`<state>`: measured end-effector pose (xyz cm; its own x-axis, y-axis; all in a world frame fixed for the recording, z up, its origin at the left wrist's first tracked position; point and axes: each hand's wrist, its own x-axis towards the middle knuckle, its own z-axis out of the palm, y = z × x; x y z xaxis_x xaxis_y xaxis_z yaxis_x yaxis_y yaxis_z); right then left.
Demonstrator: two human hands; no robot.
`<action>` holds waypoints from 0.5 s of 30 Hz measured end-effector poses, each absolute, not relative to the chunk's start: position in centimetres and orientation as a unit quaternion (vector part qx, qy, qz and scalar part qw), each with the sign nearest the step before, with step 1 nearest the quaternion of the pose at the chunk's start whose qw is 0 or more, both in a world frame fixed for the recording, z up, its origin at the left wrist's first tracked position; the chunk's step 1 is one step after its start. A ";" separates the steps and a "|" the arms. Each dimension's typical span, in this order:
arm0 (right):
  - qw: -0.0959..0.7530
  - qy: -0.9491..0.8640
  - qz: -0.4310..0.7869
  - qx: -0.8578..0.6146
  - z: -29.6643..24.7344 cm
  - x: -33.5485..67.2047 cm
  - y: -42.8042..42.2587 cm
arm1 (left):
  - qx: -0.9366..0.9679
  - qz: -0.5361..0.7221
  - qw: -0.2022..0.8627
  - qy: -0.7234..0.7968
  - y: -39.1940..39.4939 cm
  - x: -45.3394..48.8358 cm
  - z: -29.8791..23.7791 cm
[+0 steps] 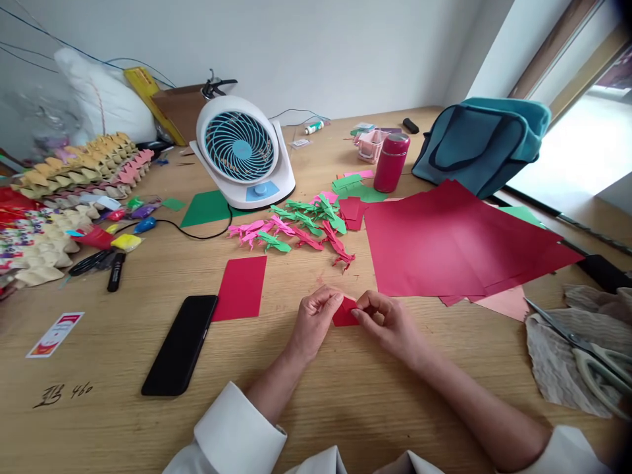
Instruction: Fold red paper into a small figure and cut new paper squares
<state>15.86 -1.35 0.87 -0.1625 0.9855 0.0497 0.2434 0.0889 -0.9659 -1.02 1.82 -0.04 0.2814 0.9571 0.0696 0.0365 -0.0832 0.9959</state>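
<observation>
Between my two hands is a small piece of folded red paper [347, 317], held just above the tabletop. My left hand [315, 319] pinches its left corner between thumb and fingers. On the other side, my right hand [388, 322] grips the right edge the same way. Beyond my hands lies a loose pile of folded paper figures: green ones [328, 212], pink ones [254, 230] and red ones [336, 245]. A flat red paper rectangle [241, 288] rests to the left, partly against a black phone [180, 345].
Large red sheets [419, 243] spread on the right, near scissors [573, 337] on a crumpled cloth [548, 368]. Behind stand a white fan [261, 192], a red thermos [392, 164] and a teal bag [474, 145]. Egg-tray-like stacks [44, 243] fill the far left.
</observation>
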 end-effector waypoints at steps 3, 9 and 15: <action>0.421 -0.587 0.474 -0.503 0.1 16.2 -1.2 | 0.558 0.433 0.567 0.423 1.6 -1.1 -0.1; 0.453 -0.530 0.539 -0.472 -1.2 16.5 -0.7 | 0.517 0.426 0.611 0.422 1.5 -0.7 -0.2; 0.456 -0.544 0.537 -0.456 -0.9 16.3 -0.8 | 0.505 0.428 0.622 0.419 1.3 -0.5 -0.3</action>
